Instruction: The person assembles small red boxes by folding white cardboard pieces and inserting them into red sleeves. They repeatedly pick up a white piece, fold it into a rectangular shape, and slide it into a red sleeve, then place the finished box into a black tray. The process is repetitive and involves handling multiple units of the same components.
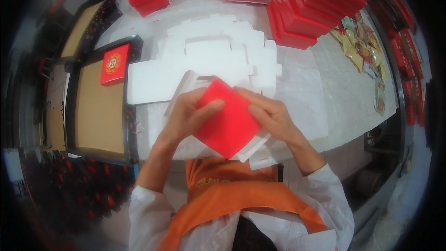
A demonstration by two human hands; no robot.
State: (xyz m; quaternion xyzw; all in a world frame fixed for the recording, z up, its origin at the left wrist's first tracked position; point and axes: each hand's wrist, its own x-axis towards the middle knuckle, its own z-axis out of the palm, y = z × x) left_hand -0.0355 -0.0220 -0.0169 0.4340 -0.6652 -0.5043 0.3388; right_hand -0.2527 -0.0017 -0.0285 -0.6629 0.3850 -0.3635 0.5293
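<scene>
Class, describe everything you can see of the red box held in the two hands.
The red box is a flat, square piece of glossy card, plain red outside with white flaps showing at its lower edges. It sits tilted like a diamond above the white table. The left hand and right hand grip opposite sides, thumbs on top.

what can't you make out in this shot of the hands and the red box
Head view only:
- Underside of the red box: turned away from the camera.
- Left hand and right hand fingers behind the box: hidden by it.
- Gold packets at far right: too small and bent by the fisheye rim.
- Red stacks: cut off by the top edge.
</scene>
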